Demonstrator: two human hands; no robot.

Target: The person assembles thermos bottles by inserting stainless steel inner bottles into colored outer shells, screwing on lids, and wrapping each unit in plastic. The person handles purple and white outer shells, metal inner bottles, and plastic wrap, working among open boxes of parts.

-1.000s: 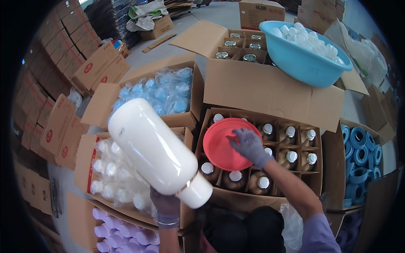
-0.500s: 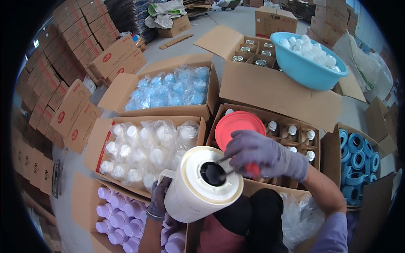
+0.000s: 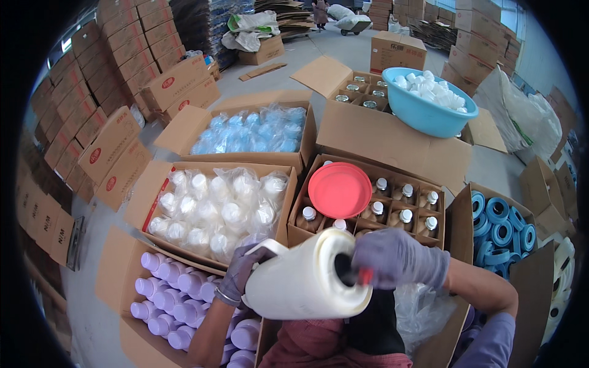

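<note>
A white jug-like thermos shell (image 3: 288, 279) lies tilted in front of me, its round open end with a dark centre facing right. Wrapped round its handle, my gloved left hand (image 3: 246, 270) steadies it from the left. My gloved right hand (image 3: 402, 260) is closed at the open end, gripping a red-handled tool (image 3: 366, 276). The tool's kind is unclear; its front part is blurred and inside the dark opening. Just beyond the right hand, a red round plate-like lid (image 3: 339, 189) rests on a carton of capped bottles (image 3: 375, 210).
Nearby cartons hold bagged white pieces (image 3: 233, 211), bagged blue pieces (image 3: 257, 130), lilac capped shells (image 3: 175, 300) and blue rings (image 3: 498, 236). A light-blue basin (image 3: 423, 113) of white caps stands on a far carton. Stacked boxes (image 3: 116, 37) rise at left.
The thermos shell has tipped further over, its opening turning from upward to the right. My right hand has come down with the tool, which now sits deeper in the opening.
</note>
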